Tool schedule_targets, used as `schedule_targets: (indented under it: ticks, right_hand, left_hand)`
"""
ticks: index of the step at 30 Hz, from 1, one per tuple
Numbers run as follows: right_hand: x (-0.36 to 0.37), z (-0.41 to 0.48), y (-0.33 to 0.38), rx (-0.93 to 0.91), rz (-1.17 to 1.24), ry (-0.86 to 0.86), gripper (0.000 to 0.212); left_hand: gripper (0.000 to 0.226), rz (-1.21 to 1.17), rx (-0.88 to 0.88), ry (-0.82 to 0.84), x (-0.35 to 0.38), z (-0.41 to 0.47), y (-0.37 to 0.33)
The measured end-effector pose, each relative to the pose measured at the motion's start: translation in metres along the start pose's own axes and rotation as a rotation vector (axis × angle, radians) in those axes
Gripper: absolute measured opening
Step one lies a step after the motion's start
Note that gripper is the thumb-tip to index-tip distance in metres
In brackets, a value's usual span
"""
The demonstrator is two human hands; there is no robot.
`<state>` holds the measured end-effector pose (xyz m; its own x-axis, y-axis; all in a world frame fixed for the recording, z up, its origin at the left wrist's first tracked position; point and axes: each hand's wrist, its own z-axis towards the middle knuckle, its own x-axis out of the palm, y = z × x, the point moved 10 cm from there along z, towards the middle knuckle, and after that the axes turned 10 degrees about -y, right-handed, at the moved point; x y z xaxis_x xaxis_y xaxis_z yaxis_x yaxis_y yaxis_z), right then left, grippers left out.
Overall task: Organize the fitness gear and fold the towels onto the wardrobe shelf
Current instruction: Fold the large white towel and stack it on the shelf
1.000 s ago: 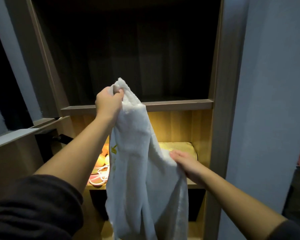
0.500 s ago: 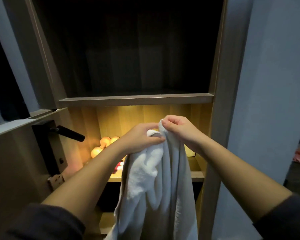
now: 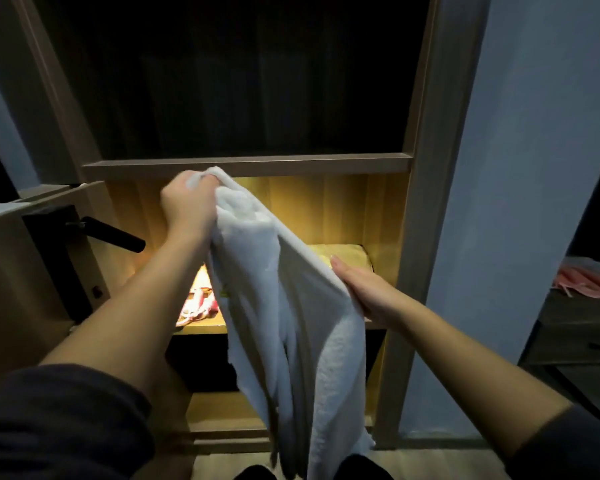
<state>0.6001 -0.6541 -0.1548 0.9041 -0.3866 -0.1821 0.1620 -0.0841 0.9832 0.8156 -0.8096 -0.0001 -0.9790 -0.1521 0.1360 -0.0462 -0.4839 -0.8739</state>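
A white towel (image 3: 284, 306) hangs in front of the open wardrobe. My left hand (image 3: 187, 206) grips its bunched top corners just below the upper shelf edge (image 3: 246, 165). My right hand (image 3: 364, 292) lies flat with straight fingers against the towel's right edge, lower down. The towel drapes from the left hand over the right hand's fingers and hangs to near the floor. Behind it the lit shelf (image 3: 201, 329) holds a red and white skipping rope (image 3: 198, 306) and a yellow folded towel (image 3: 343, 254), both partly hidden.
A wooden door with a black lever handle (image 3: 111, 233) stands open at the left. A grey wall panel (image 3: 499, 202) borders the wardrobe on the right. A dark dresser with pink items (image 3: 589, 282) stands at far right. A lower shelf (image 3: 222, 410) sits below.
My hands were together at the towel's top; now the left hand has lifted the corners up and left, while the right hand has let go and slid down the edge, fingers straight.
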Motion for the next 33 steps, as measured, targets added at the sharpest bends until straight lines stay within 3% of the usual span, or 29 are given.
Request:
schedule_targets:
  ticks: [2, 5, 9, 13, 16, 20, 22, 26, 29, 33]
  right_hand:
    - [-0.009, -0.001, -0.003, -0.014, 0.021, -0.01, 0.049]
    - [-0.029, 0.002, 0.007, -0.1, 0.115, -0.153, 0.027]
    - [-0.029, 0.001, 0.03, -0.209, 0.025, -0.233, 0.038]
    - [-0.006, -0.006, 0.058, -0.303, -0.047, -0.164, 0.034]
    - [0.004, -0.01, 0.071, -0.333, -0.048, -0.123, 0.041]
    - [-0.003, -0.013, 0.073, -0.321, -0.004, -0.143, 0.044]
    - [-0.003, -0.013, 0.068, -0.302, -0.015, -0.137, 0.041]
    - [0.003, -0.009, 0.051, -0.213, -0.047, -0.068, 0.039]
    - [0.007, -0.006, 0.037, -0.15, -0.092, 0.0, 0.038]
    - [0.01, -0.006, 0.028, -0.148, -0.209, 0.036, 0.061]
  left_hand:
    - [0.011, 0.067, -0.006, -0.05, -0.014, 0.011, 0.009]
    - [0.023, 0.374, 0.082, 0.046, -0.008, 0.008, 0.02]
    - [0.015, 0.395, 0.184, 0.369, 0.028, -0.041, 0.02]
    - [0.035, 0.477, 0.314, 0.759, 0.071, -0.106, 0.017]
    - [0.015, 0.409, 0.25, 0.857, 0.082, -0.131, 0.023]
    - [0.011, 0.276, 0.107, 0.897, 0.085, -0.142, 0.033]
    - [0.011, 0.257, 0.081, 0.859, 0.084, -0.142, 0.036]
    - [0.019, 0.292, 0.141, 0.622, 0.074, -0.122, 0.036]
    - [0.009, 0.274, 0.142, 0.472, 0.06, -0.098, 0.039]
    - [0.018, 0.271, 0.029, 0.177, 0.023, -0.048, 0.059]
